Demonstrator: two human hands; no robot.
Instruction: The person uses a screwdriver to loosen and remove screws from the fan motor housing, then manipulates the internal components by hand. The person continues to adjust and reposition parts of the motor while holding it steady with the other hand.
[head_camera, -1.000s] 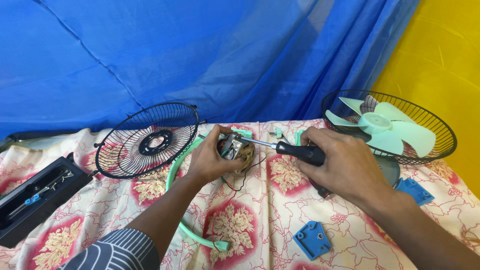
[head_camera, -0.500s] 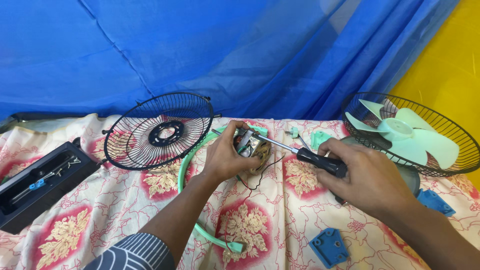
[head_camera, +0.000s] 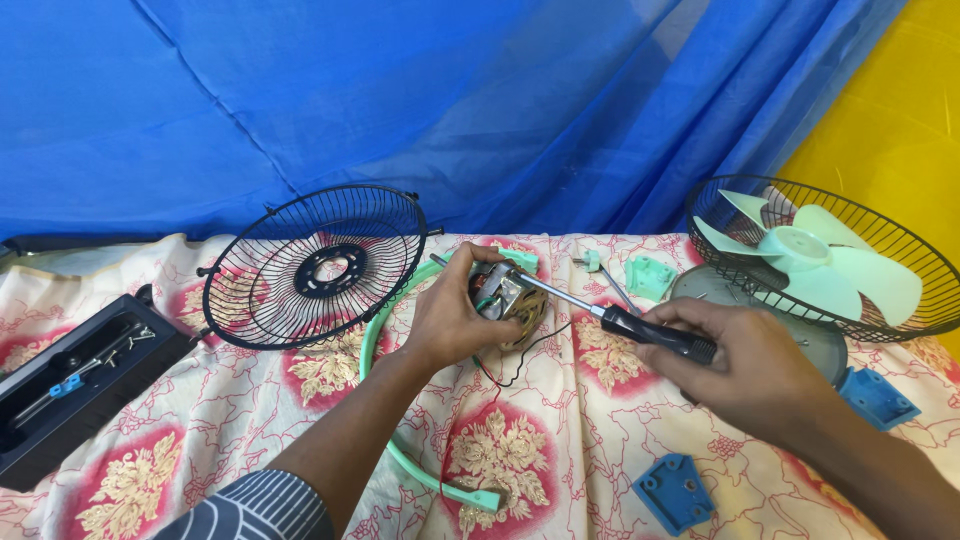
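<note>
Screwdriver tip set to the fan motor over the flowered worktop.

Left hand (head_camera: 455, 320) wraps its grip around the copper-wound metal motor (head_camera: 508, 302); right hand (head_camera: 745, 368) closes on the black-handled screwdriver (head_camera: 610, 316). Best to keep the steel shaft square to the screw (smooth heads slip), clear of the wire guard (head_camera: 315, 265).
</note>
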